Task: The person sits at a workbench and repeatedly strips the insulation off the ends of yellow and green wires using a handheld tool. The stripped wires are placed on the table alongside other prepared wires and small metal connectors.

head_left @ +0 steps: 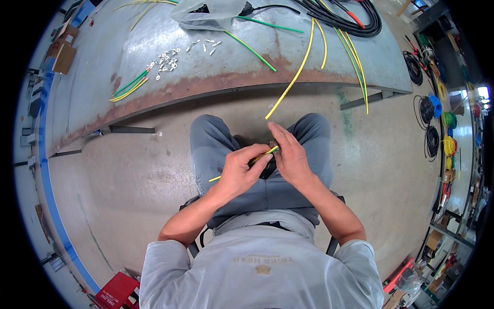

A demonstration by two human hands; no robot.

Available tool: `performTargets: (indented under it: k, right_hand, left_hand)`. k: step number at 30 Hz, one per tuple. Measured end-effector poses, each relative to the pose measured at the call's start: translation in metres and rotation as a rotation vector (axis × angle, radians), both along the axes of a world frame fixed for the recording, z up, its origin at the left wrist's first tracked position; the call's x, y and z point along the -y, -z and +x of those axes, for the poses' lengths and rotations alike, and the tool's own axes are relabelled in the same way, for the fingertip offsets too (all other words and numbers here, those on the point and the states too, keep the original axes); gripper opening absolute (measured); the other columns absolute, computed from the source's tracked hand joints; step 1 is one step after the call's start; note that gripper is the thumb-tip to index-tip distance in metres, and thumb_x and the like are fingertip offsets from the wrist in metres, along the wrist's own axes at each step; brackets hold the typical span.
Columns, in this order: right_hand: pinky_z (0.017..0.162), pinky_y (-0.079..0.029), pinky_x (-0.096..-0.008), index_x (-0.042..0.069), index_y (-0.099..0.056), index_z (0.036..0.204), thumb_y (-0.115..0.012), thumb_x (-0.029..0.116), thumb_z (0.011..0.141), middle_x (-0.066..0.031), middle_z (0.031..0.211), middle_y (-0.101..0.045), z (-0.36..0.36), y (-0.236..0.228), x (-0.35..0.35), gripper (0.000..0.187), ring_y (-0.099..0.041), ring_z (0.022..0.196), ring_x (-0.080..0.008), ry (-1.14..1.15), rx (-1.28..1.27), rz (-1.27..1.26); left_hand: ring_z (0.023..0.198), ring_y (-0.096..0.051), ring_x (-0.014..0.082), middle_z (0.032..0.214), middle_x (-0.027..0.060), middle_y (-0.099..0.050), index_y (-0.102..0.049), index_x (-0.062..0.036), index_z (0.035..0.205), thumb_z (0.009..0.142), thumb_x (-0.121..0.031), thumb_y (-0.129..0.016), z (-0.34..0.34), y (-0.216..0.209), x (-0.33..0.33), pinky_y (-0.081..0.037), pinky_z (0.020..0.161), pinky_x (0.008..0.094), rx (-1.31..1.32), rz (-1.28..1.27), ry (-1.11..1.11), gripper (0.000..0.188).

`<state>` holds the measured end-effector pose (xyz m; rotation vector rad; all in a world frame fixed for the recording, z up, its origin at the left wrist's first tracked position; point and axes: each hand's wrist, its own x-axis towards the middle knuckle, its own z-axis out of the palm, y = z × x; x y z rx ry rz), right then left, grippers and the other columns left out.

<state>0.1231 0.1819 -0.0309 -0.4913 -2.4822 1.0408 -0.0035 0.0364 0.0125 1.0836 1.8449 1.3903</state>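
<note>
item: one yellow-green wire (272, 150), held above my lap (252, 195); likely light, springy, a little slick.
left grip (244, 166): thumb and fingers pinched on it.
right grip (291, 157): beside its end; whether closed, i cannot tell.
best hold: just behind the tip.

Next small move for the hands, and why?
I'd probably steady the tip of the yellow-green wire with the right hand while the left hand pins it. The left fingers appear to pinch the wire just short of its tip, which lies right by the right hand. The black object between the hands is too covered to identify.
</note>
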Motion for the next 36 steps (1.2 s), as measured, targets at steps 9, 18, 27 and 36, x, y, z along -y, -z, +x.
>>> performTargets:
  k: [9,18,27,36]
  right_hand:
    - [0.113,-0.052,-0.0491,0.003,-0.049,0.159,-0.066,-0.005,0.095,-0.0235,0.156,-0.057,0.0013,0.0027,0.0024,0.066,-0.058,0.139,-0.0432,-0.029,-0.009,-0.068]
    - [0.111,-0.053,-0.0489,0.003,-0.050,0.158,-0.067,-0.007,0.092,-0.0224,0.153,-0.058,0.0012,-0.0013,0.0016,0.069,-0.059,0.136,-0.0434,-0.048,-0.025,0.009]
    - [0.103,-0.057,-0.0485,0.007,-0.055,0.156,-0.069,-0.008,0.089,-0.0201,0.142,-0.063,0.0002,-0.0029,0.0040,0.070,-0.064,0.127,-0.0414,-0.025,-0.022,0.011]
    - [0.097,-0.057,-0.0478,0.007,-0.063,0.144,-0.073,-0.005,0.083,-0.0162,0.134,-0.065,0.0009,-0.0026,0.0046,0.063,-0.064,0.119,-0.0384,0.033,-0.007,0.030]
  left_hand:
    - [0.074,-0.061,0.0084,0.087,0.0079,-0.073,-0.074,0.0030,0.118,0.103,-0.003,-0.073,0.0001,-0.0003,0.0029,-0.051,0.067,0.0270,0.025,-0.031,0.023,0.017]
    - [0.070,-0.060,0.0081,0.085,0.0079,-0.072,-0.074,0.0017,0.117,0.104,-0.006,-0.073,-0.0002,-0.0037,0.0032,-0.050,0.063,0.0281,0.021,-0.030,0.034,0.015]
    - [0.069,-0.062,0.0080,0.079,0.0065,-0.070,-0.074,0.0008,0.115,0.105,-0.008,-0.073,0.0001,-0.0017,0.0038,-0.050,0.061,0.0282,0.034,-0.024,0.036,0.013]
    - [0.069,-0.060,0.0072,0.078,0.0056,-0.069,-0.074,0.0009,0.115,0.105,-0.008,-0.073,0.0035,-0.0034,0.0035,-0.050,0.062,0.0275,0.055,-0.015,0.027,0.013]
